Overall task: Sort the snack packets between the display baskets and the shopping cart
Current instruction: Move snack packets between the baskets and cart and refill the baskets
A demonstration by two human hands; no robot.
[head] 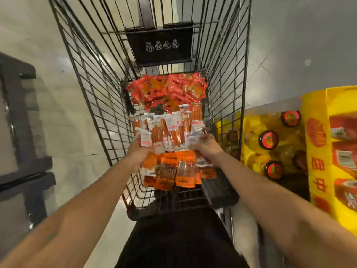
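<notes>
Shopping cart [92, 93]: black wire, seen from above.
Red snack packets [170, 89]: heaped at the cart's far end.
White snack packets [166, 130]: clear-windowed, orange sticks inside, fanned across the cart's middle.
Orange snack packets [173, 171]: piled at the near end.
Left hand [140, 151]: fingers curled on the white packets' left edge.
Right hand [206, 144]: gripping their right edge; blurred.
Yellow display box [316, 151]: beside the cart's right wall.
Bottles [268, 140]: red-capped, between box and cart.
</notes>
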